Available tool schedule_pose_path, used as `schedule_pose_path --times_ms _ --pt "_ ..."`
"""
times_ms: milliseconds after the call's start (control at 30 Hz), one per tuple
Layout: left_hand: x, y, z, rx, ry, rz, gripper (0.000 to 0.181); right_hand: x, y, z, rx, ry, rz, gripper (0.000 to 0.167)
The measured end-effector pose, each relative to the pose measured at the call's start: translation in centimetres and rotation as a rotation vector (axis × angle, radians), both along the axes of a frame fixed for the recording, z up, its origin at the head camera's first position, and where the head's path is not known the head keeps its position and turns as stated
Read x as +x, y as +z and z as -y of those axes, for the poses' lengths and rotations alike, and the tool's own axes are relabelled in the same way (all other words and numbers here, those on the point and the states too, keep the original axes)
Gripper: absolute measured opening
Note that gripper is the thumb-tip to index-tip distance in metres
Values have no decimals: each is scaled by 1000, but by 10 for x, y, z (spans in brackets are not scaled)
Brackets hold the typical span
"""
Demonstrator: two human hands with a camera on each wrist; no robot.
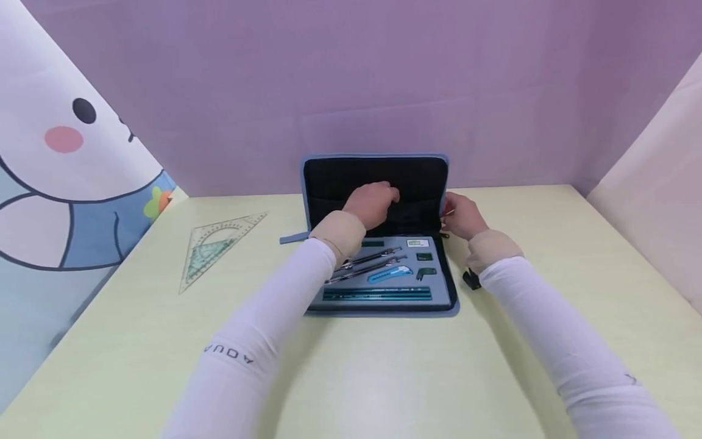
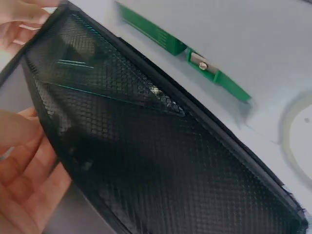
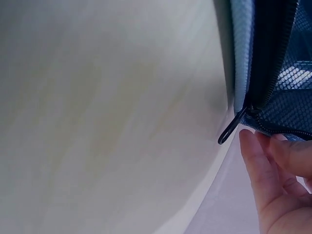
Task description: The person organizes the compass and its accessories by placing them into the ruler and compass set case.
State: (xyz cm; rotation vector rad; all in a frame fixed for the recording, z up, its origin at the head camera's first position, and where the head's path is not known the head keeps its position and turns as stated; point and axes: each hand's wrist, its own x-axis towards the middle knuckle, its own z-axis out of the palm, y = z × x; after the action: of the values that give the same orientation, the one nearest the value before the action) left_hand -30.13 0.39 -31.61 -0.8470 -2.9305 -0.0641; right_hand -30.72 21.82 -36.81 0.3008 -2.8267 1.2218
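A zip case [image 1: 456, 305] of drawing tools stands unfolded, its black lid [image 1: 340, 174] upright at the back. My left hand [image 1: 373, 204] is in front of the lid; in the left wrist view its fingers [image 2: 36, 168] hold the edge of the black mesh pocket [image 2: 161, 161]. Inside that pocket lies a clear piece with straight teal edges, probably a set square [image 2: 105, 97]. My right hand [image 1: 463, 216] is at the lid's right side. Its thumb and fingers [image 3: 261, 170] pinch the lid's corner beside a black zip pull [image 3: 231, 127].
The case's grey tray holds compasses [image 1: 378, 256], a blue cutter [image 1: 390, 274], dark green pencils [image 1: 378, 294] and a green sharpener [image 2: 202, 64]. Clear set squares [image 1: 211, 253] lie at left on the table. A small black object [image 1: 471, 279] sits right of the case.
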Motion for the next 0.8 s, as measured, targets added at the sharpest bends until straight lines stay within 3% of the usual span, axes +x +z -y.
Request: schedule_pose_path --times_ms 133,200,433,500,633,800 --pt "12 9 15 206 -18 1 26 0 2 -2 15 -5 -8 16" --pt "19 13 26 265 -26 -5 24 0 3 -2 24 -8 -13 15" --pt "29 18 90 271 -6 -47 20 -4 2 0 33 4 -27 14" --pt "29 17 115 274 39 -53 21 -5 3 1 39 7 -29 14" --pt "27 17 165 287 199 -21 24 -5 6 0 45 0 -26 15" --pt "27 18 219 266 376 60 28 -5 8 0 60 -2 -32 13"
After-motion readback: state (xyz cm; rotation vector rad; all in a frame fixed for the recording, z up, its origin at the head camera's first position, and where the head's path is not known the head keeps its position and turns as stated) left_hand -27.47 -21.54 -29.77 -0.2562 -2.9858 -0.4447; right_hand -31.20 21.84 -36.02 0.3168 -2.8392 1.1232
